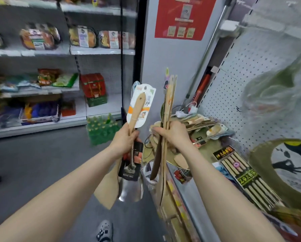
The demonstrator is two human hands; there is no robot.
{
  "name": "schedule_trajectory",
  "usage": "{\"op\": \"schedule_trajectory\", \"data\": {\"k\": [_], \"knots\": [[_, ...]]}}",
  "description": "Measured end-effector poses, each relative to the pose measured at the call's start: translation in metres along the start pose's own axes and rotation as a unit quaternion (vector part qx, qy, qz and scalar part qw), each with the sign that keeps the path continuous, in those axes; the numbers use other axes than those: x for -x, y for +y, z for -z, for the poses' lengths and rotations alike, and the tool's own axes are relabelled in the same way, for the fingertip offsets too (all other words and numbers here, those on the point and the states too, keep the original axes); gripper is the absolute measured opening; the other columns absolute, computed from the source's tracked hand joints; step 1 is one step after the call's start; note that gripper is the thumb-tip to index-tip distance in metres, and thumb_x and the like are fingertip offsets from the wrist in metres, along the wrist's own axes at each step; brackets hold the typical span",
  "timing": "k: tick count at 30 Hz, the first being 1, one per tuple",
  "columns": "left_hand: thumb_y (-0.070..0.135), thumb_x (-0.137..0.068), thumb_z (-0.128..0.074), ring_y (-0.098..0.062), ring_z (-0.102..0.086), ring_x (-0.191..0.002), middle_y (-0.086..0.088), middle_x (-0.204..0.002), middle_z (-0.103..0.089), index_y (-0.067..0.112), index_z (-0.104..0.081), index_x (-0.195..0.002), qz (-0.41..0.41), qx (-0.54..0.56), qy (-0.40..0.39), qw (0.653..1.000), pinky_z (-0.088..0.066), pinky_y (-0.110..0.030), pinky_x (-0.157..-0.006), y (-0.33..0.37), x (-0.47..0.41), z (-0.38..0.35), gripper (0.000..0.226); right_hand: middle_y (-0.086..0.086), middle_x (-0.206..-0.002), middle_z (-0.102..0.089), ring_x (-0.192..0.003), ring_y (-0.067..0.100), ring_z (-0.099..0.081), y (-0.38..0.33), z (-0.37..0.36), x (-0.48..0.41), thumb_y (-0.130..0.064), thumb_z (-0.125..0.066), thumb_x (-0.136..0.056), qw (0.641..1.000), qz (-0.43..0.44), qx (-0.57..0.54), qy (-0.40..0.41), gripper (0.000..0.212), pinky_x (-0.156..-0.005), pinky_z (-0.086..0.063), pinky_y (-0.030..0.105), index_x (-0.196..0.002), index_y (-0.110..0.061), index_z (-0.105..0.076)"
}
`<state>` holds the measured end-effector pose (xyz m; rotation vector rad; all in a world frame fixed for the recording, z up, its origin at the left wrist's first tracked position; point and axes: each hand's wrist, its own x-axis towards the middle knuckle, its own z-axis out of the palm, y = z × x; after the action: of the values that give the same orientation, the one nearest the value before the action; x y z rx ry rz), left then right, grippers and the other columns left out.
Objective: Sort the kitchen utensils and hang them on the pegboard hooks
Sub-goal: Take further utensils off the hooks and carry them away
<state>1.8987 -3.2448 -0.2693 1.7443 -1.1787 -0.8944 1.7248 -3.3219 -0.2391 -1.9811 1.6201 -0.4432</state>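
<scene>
Our left hand (127, 137) curls its fingers round a pale wooden spatula with a white card label (137, 109) and a shiny steel turner (132, 187). Our right hand (172, 135) grips a bundle of long bamboo utensils (169, 95). Both are held up beside the white pegboard (224, 95). We'd best group like kinds, then line up each hang-hole.

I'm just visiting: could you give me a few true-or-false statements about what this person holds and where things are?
1. The left hand grips a wooden spatula; the right hand grips a bundle of wooden utensils. True.
2. The wooden spatula's handle points down. False: handle up, blade down.
3. The pegboard is on the person's left. False: it is on the right.
4. A pile of utensils lies beyond the right hand. True.
</scene>
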Motion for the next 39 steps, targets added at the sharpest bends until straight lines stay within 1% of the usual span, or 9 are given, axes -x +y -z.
{"op": "schedule_trajectory", "data": {"k": [7,10,14,18,22,26,30,35,39], "knots": [[0.027,-0.097,-0.054,-0.021,-0.063,-0.077,-0.007,-0.087,-0.071,0.021,-0.051,-0.098,-0.019,-0.042,-0.072,0.996,-0.044,-0.033,-0.065,0.003,-0.129,0.032,0.007,0.007,-0.087,-0.07,-0.086,0.027,-0.066,-0.034,-0.018,-0.09,-0.051,-0.071,-0.083,0.996,-0.079,-0.036,0.032,0.037,-0.07,-0.049,0.031,-0.084,-0.015,-0.066],[0.028,-0.098,-0.054,-0.014,-0.056,-0.069,-0.001,-0.082,-0.068,0.014,-0.051,-0.099,-0.037,-0.064,-0.095,0.993,-0.039,-0.028,-0.058,0.004,-0.171,0.027,0.014,0.01,-0.091,-0.071,-0.088,0.03,-0.066,-0.03,-0.024,-0.114,-0.055,-0.071,-0.081,0.991,-0.117,-0.051,0.043,0.046,-0.079,-0.055,0.039,-0.088,-0.01,-0.067],[0.02,-0.099,-0.053,-0.001,-0.047,-0.06,0.009,-0.066,-0.055,0.019,-0.045,-0.094,-0.046,-0.061,-0.156,0.985,-0.034,-0.016,-0.05,0.005,-0.21,0.0,0.01,0.008,-0.081,-0.068,-0.079,0.027,-0.067,-0.007,-0.016,-0.134,-0.054,-0.074,-0.08,0.979,-0.192,-0.061,0.042,0.045,-0.069,-0.054,0.036,-0.077,-0.011,-0.061],[0.021,-0.1,-0.053,-0.006,-0.054,-0.062,0.005,-0.07,-0.064,0.02,-0.048,-0.094,-0.052,-0.051,-0.225,0.972,-0.038,-0.019,-0.054,0.012,-0.245,-0.033,0.008,0.009,-0.073,-0.066,-0.071,0.026,-0.065,0.022,0.001,-0.152,-0.048,-0.08,-0.077,0.968,-0.235,-0.075,0.036,0.043,-0.069,-0.054,0.038,-0.069,-0.013,-0.057],[0.027,-0.099,-0.054,-0.016,-0.058,-0.071,0.0,-0.081,-0.071,0.015,-0.053,-0.108,-0.057,-0.066,-0.262,0.961,-0.04,-0.029,-0.062,0.025,-0.284,-0.071,0.015,0.009,-0.084,-0.067,-0.073,0.024,-0.064,0.063,0.021,-0.176,-0.046,-0.079,-0.079,0.951,-0.296,-0.081,0.041,0.044,-0.068,-0.054,0.036,-0.087,-0.008,-0.059],[0.025,-0.1,-0.053,-0.019,-0.06,-0.072,-0.002,-0.081,-0.07,0.019,-0.05,-0.101,-0.06,-0.068,-0.289,0.953,-0.046,-0.034,-0.071,0.043,-0.319,-0.106,0.007,0.003,-0.088,-0.066,-0.068,0.012,-0.064,0.098,0.047,-0.199,-0.034,-0.078,-0.084,0.938,-0.332,-0.097,0.0,0.039,-0.047,-0.049,0.016,-0.098,-0.004,-0.058],[0.025,-0.099,-0.054,-0.016,-0.059,-0.071,-0.004,-0.084,-0.069,0.014,-0.051,-0.107,-0.081,-0.079,-0.302,0.947,-0.043,-0.032,-0.07,0.06,-0.348,-0.144,0.014,0.016,-0.101,-0.074,-0.086,0.03,-0.074,0.131,0.06,-0.219,-0.022,-0.079,-0.083,0.918,-0.369,-0.141,-0.019,0.039,-0.081,-0.061,0.048,-0.112,-0.002,-0.063],[0.022,-0.098,-0.055,-0.021,-0.06,-0.083,0.004,-0.079,-0.065,0.011,-0.054,-0.109,-0.093,-0.081,-0.343,0.931,-0.046,-0.035,-0.083,0.069,-0.369,-0.19,0.015,0.012,-0.11,-0.066,-0.083,0.026,-0.074,0.159,0.065,-0.221,-0.019,-0.075,-0.087,0.899,-0.412,-0.151,0.007,0.031,-0.077,-0.062,0.039,-0.109,-0.006,-0.056],[0.025,-0.098,-0.056,-0.019,-0.06,-0.08,0.002,-0.082,-0.064,0.016,-0.053,-0.103,-0.089,-0.099,-0.386,0.913,-0.047,-0.035,-0.08,0.073,-0.384,-0.225,0.011,0.008,-0.086,-0.067,-0.066,0.021,-0.072,0.184,0.062,-0.219,-0.019,-0.074,-0.086,0.874,-0.462,-0.144,0.04,0.022,-0.075,-0.062,0.038,-0.094,-0.007,-0.057]]}}
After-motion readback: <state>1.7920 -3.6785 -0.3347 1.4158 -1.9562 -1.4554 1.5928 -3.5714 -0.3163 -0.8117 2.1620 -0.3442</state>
